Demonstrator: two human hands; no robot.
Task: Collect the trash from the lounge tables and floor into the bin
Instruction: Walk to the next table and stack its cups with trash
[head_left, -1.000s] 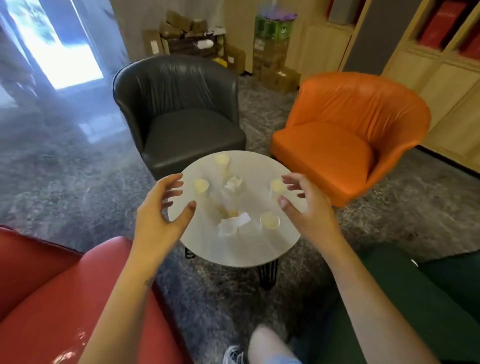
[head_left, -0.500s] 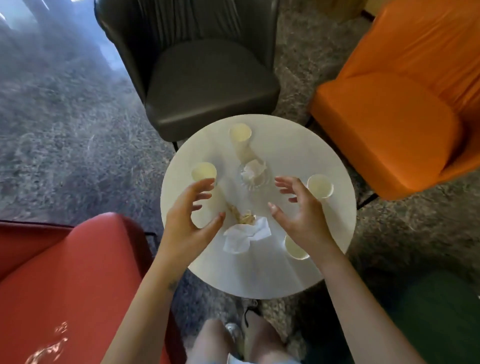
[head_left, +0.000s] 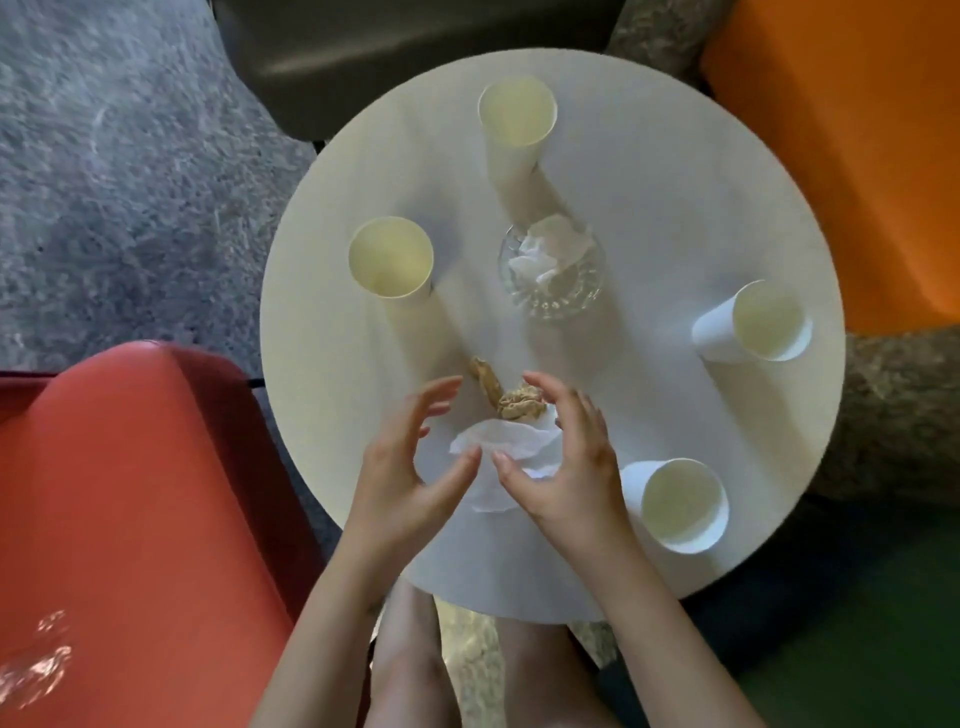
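The white napkin (head_left: 511, 441) lies on the near part of the round bench (head_left: 675, 208), directly between the two hands. The left hand (head_left: 410, 467) is at its left edge and the right hand (head_left: 566, 467) at its right edge, so both are about equally near. Its longer side runs across, from one hand to the other. Both hands are released, with the fingers curved inward like a cup and the thumbs almost meeting above the paper; I judge that they grasp nothing yet. The napkin looks thin, soft and crumpled. On its far edge sit brown scraps (head_left: 514, 405), a twisted strip pointing away to the left, closest to the right hand's fingers. A paper cup (head_left: 680, 506) stands just beside the right wrist, so a wide scoop could knock it.
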